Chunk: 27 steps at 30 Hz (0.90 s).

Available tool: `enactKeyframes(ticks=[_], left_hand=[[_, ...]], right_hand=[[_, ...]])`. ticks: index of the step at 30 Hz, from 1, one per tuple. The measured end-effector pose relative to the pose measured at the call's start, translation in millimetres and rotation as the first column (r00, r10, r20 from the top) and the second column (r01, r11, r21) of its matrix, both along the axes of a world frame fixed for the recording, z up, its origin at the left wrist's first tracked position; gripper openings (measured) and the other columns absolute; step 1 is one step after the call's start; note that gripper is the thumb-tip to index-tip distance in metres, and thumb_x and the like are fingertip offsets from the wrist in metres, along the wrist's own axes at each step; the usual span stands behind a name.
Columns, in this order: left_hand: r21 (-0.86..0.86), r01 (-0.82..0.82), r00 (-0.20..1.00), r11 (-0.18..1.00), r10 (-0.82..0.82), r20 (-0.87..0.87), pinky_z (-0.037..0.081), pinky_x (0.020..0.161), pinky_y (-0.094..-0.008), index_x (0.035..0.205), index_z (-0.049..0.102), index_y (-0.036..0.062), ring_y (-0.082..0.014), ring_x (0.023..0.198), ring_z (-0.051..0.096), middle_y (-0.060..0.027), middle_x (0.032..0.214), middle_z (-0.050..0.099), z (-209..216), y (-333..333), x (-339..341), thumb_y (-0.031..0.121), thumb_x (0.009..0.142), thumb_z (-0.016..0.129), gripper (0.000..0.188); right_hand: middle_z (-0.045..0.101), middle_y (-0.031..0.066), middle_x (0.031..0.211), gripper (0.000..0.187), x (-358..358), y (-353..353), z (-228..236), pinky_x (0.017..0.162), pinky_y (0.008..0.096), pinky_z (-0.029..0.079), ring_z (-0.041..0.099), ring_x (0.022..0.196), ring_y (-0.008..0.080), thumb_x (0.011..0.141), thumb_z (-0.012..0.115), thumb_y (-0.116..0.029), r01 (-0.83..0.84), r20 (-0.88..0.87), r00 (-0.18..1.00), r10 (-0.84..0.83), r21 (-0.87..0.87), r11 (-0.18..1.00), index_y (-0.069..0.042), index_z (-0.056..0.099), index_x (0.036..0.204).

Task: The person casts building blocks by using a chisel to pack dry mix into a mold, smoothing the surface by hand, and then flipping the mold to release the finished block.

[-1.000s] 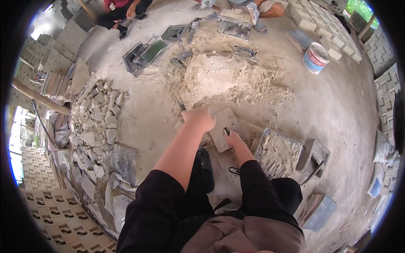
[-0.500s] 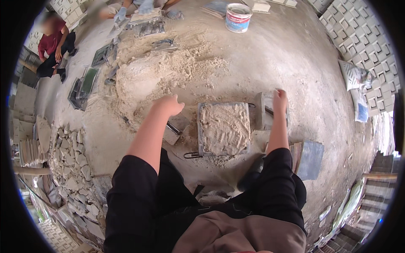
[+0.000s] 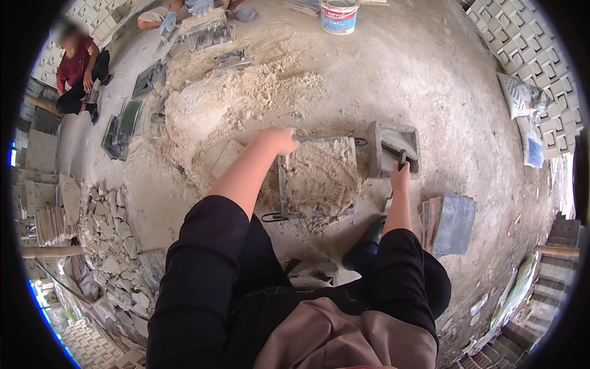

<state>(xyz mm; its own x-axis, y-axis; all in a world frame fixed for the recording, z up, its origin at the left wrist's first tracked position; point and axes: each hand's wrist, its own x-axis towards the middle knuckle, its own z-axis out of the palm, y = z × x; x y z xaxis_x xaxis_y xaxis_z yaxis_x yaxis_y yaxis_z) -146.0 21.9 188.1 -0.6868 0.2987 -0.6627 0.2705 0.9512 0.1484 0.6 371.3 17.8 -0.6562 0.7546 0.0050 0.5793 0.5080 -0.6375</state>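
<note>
A square, dark-edged mould [image 3: 284, 184] lies on the floor before me, heaped with damp, sandy beige material [image 3: 319, 175]. Looped wire handles stick out at its lower left and upper right. At its upper left corner is my left hand [image 3: 279, 140], fingers slightly spread and holding nothing that I can see; the fingertips touch or hover over the fill. My right hand [image 3: 401, 177] is closed round the handle of a dark tool [image 3: 402, 160], which reaches into a shallow grey box [image 3: 373, 163] right of the mould. The tool's head is hard to make out.
A sand heap [image 3: 203, 107] spreads beyond my left arm, beside a pale flat board [image 3: 227, 157]. Leaning slabs [image 3: 455, 224] stand at right; broken pieces [image 3: 110, 240] pile at left. A bucket [image 3: 338, 17] stands far off. A co-worker's gloved hand [image 3: 169, 23] and a seated person [image 3: 80, 67] are beyond.
My left hand has moved right to the mould's corner. My right hand has come nearer to me, and the dark tool's handle now shows in it. The view has shifted slightly.
</note>
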Motion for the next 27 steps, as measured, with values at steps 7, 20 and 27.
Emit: enactKeyframes(ticks=[7,20,27], left_hand=[[0.056,-0.051,0.997,0.997,0.054,-0.056,0.041,0.091,-0.0446,0.124,0.046,0.008,-0.0288,0.109,0.051,-0.0124,0.122,0.051,1.5,-5.7,-7.2,0.035,0.081,0.048,0.051],[0.202,0.055,0.949,0.978,0.012,-0.316,0.022,0.101,-0.0551,0.128,0.042,0.0096,-0.0283,0.127,0.032,-0.0121,0.138,0.034,-61.4,47.0,66.3,0.026,0.084,0.046,0.047],[0.431,0.094,0.788,0.897,0.198,-0.583,0.014,0.105,-0.0518,0.137,0.026,0.0147,-0.0262,0.134,0.015,-0.0074,0.145,0.018,-163.8,44.9,105.0,0.039,0.087,0.038,0.057]], right_hand=[[0.037,-0.0017,0.046,0.045,27.4,-24.2,50.9,0.043,0.0284,0.031,0.037,0.044,0.0085,0.087,0.053,-0.034,-0.029,-0.433,0.896,-0.096,-0.274,0.961,-0.005,0.042,0.054],[0.027,-0.0018,0.046,0.039,61.5,-176.9,152.1,0.037,0.0262,0.026,0.027,0.038,0.0095,0.09,0.042,-0.017,-0.64,-0.871,0.49,-0.02,-0.376,0.67,-0.012,0.03,0.054],[0.032,-0.0021,0.046,0.036,76.6,-172.8,163.0,0.038,0.0255,0.024,0.027,0.04,0.008,0.089,0.045,-0.017,-0.488,-0.794,0.608,-0.015,-0.389,0.781,-0.011,0.034,0.055]])
